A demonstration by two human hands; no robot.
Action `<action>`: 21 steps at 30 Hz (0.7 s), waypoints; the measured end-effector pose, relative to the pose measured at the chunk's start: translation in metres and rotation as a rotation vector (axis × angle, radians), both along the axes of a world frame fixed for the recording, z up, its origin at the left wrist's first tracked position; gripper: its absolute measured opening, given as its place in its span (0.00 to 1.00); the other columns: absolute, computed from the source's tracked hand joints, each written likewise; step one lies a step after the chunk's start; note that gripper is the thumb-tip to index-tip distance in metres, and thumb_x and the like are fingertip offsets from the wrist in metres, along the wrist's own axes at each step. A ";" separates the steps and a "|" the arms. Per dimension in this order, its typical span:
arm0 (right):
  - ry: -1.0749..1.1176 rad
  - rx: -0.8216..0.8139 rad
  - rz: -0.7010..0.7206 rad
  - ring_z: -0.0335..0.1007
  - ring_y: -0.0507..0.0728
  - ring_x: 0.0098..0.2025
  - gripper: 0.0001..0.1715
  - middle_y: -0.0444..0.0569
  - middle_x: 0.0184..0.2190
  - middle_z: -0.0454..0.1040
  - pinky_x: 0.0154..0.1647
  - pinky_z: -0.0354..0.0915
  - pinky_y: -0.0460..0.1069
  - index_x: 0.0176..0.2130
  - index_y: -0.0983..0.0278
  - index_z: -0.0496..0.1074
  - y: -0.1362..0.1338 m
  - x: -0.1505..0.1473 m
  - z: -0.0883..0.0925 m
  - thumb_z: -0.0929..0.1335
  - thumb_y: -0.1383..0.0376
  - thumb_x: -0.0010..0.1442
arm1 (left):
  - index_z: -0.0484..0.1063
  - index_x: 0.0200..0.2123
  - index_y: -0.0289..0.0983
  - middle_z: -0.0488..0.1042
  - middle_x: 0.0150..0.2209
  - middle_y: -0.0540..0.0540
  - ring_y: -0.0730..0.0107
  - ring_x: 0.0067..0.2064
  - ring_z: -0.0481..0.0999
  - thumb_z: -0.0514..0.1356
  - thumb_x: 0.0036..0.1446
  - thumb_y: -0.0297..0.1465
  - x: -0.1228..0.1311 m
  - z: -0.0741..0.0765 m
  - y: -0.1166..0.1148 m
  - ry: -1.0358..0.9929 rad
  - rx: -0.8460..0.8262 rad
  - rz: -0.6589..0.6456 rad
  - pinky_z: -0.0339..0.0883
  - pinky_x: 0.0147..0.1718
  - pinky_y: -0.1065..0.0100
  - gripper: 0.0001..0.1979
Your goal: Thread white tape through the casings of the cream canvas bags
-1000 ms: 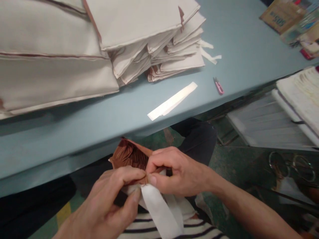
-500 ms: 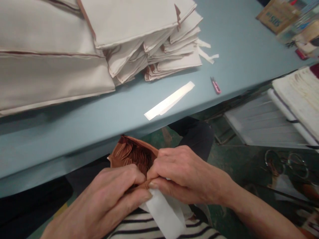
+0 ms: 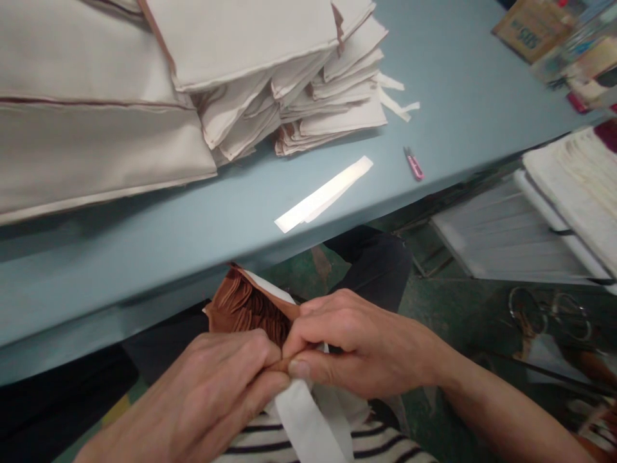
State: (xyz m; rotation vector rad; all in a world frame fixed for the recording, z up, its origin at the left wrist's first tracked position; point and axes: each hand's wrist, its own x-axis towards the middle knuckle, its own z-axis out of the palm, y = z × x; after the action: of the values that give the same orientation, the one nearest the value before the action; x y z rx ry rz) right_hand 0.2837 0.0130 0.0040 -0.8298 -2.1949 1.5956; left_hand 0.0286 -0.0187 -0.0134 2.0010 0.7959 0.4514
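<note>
Over my lap, below the table edge, lies a brown fabric piece with many gathered folds inside and a pale outer side. My left hand pinches its near edge between thumb and fingers. Right beside it my right hand grips the same edge, the thumbs almost touching. A white strip hangs from beneath the thumbs toward my striped shirt. How the strip joins the fabric is hidden by my fingers.
Stacked cream fabric pieces with brown edging cover the table's far left. Nearer lie white strips and pink thread snips. A cardboard box stands at the back right. White folded cloth rests on a rack at right.
The fabric's far edge has turned slightly, showing more of its white outer side. The white strip hangs a little differently. Both hands keep their pinch, and the view has shifted slightly.
</note>
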 end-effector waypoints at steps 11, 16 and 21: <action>-0.100 0.153 -0.054 0.73 0.56 0.34 0.03 0.43 0.29 0.77 0.38 0.63 0.50 0.36 0.61 0.75 -0.016 -0.007 0.003 0.72 0.64 0.63 | 0.60 0.31 0.43 0.68 0.24 0.59 0.76 0.21 0.66 0.55 0.71 0.26 0.011 -0.008 -0.019 0.019 0.078 0.144 0.54 0.24 0.68 0.13; -0.023 0.134 -0.093 0.70 0.54 0.31 0.08 0.42 0.26 0.74 0.36 0.59 0.50 0.33 0.61 0.73 -0.016 -0.010 -0.003 0.69 0.63 0.66 | 0.60 0.30 0.42 0.67 0.22 0.59 0.77 0.20 0.65 0.55 0.71 0.25 0.019 -0.005 -0.024 -0.059 0.055 0.200 0.54 0.23 0.71 0.14; 0.227 -0.137 -0.149 0.63 0.51 0.25 0.20 0.39 0.22 0.66 0.30 0.59 0.47 0.28 0.60 0.67 -0.022 -0.021 -0.020 0.69 0.55 0.68 | 0.60 0.27 0.41 0.63 0.21 0.56 0.76 0.21 0.62 0.51 0.79 0.38 0.021 -0.008 -0.037 -0.167 -0.113 0.281 0.54 0.21 0.72 0.24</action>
State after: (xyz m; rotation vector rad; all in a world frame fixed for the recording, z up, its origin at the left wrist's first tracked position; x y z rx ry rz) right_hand 0.2631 -0.0094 -0.0160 -0.7866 -1.8420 1.6893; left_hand 0.0501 -0.0560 -0.0217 1.7286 0.9788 0.7095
